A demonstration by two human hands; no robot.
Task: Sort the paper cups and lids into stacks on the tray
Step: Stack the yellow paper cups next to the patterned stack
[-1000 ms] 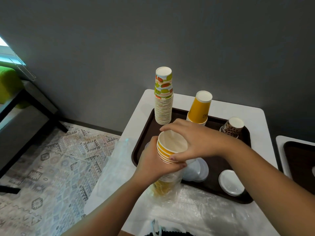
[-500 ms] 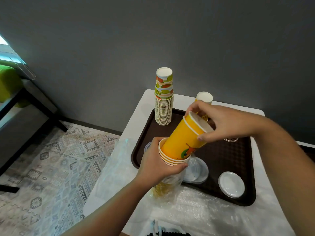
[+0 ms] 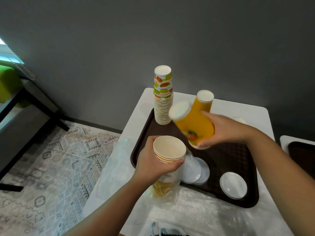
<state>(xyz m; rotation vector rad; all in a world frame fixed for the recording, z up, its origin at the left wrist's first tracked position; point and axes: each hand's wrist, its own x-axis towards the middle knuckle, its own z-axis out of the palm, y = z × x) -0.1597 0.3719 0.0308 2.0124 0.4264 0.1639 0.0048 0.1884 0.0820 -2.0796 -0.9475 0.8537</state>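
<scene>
My left hand [image 3: 153, 165] grips a stack of yellow cups [image 3: 168, 149] standing mouth-up in a clear plastic sleeve at the near left corner of the brown tray [image 3: 238, 155]. A single yellow cup [image 3: 194, 125] is held tilted above the tray by my right hand [image 3: 226, 128], its base pointing up and left. Behind it an upside-down yellow cup stack [image 3: 204, 101] stands on the tray. A tall stack of fruit-print cups [image 3: 163, 97] stands at the tray's far left corner. White lids [image 3: 196, 171] overlap near my left hand, and another lid pile [image 3: 233, 185] lies near the front edge.
The tray sits on a white table [image 3: 136, 113] against a grey wall. Crumpled clear plastic [image 3: 196, 210] covers the table's near side. A second tray [image 3: 303, 155] on another table shows at the right edge. A patterned rug [image 3: 56, 167] lies on the floor to the left.
My right hand has pulled one yellow cup out of the stack that my left hand holds, lifted it clear and turned it toward upside-down over the tray.
</scene>
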